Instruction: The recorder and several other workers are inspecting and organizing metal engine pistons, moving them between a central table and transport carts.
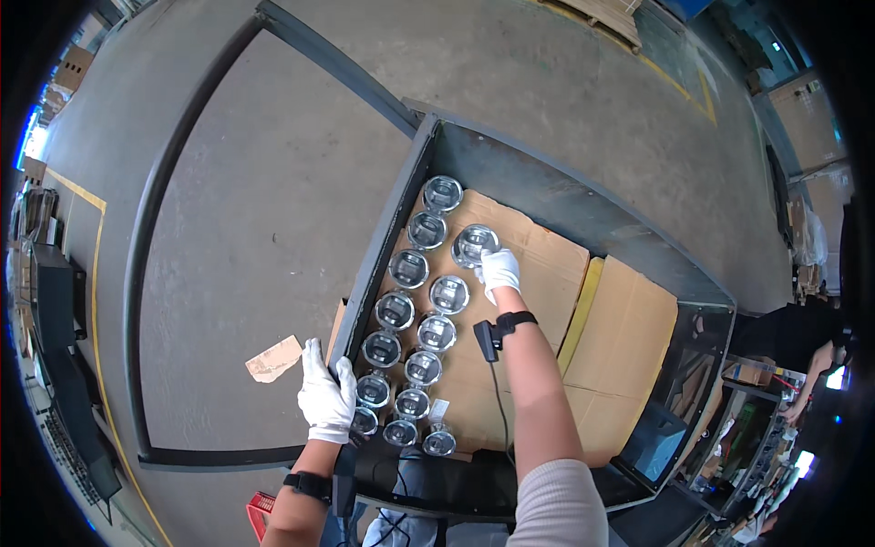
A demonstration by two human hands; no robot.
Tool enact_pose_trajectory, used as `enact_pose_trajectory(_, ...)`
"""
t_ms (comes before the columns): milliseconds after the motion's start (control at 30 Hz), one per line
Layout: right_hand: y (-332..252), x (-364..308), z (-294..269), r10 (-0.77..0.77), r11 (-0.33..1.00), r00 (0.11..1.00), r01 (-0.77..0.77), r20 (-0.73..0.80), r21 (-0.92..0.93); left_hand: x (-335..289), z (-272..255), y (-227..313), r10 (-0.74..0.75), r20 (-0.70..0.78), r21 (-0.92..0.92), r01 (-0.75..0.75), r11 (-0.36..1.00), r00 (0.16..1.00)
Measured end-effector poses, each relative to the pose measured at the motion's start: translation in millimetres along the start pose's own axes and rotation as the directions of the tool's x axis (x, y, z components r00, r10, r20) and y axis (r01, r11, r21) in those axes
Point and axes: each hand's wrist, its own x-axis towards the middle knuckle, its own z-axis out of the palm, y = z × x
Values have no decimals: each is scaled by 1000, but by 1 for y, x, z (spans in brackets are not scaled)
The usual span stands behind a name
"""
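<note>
My right hand (499,270), in a white glove, has its fingers closed on the lower right edge of a round silver metal piston (473,242). That piston is at the top of the second row, over the cardboard sheet (533,251); whether it touches the sheet I cannot tell. Several like pistons (395,311) stand in two rows along the cart's left wall, hollow side up. My left hand (326,394), also gloved in white, lies at the left rim of the dark metal cart (369,251), fingers stretched out and thumb apart. It holds nothing that I can see.
A bent tubular frame (150,237) reaches out from the cart's left side. A torn cardboard piece (273,359) shows inside that frame. Yellow foam-like strip (581,319) runs between cardboard sheets. A red crate (260,512) sits lower left. Another person (788,337) is at the right.
</note>
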Motion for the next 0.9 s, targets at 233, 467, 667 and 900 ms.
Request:
enact_pose_trajectory(233, 6, 11, 31, 14, 861, 996, -55, -85, -506, 2, 1, 4, -57, 63, -10, 58, 998, 996)
enact_pose_trajectory(467, -3, -16, 21, 69, 790, 996, -85, -50, -607, 0, -5, 6, -72, 58, -5, 72, 997, 996)
enact_pose_trajectory(667, 55, -80, -32, -143, 852, 989, 112, -22, -512, -2, 1, 12, -40, 19, 6, 39, 999, 999)
enact_pose_trajectory(900, 113, -267, -113, -91, 993, 824, 117, 559, -10, -55, -51, 42, -41, -136, 139, 60, 989, 990)
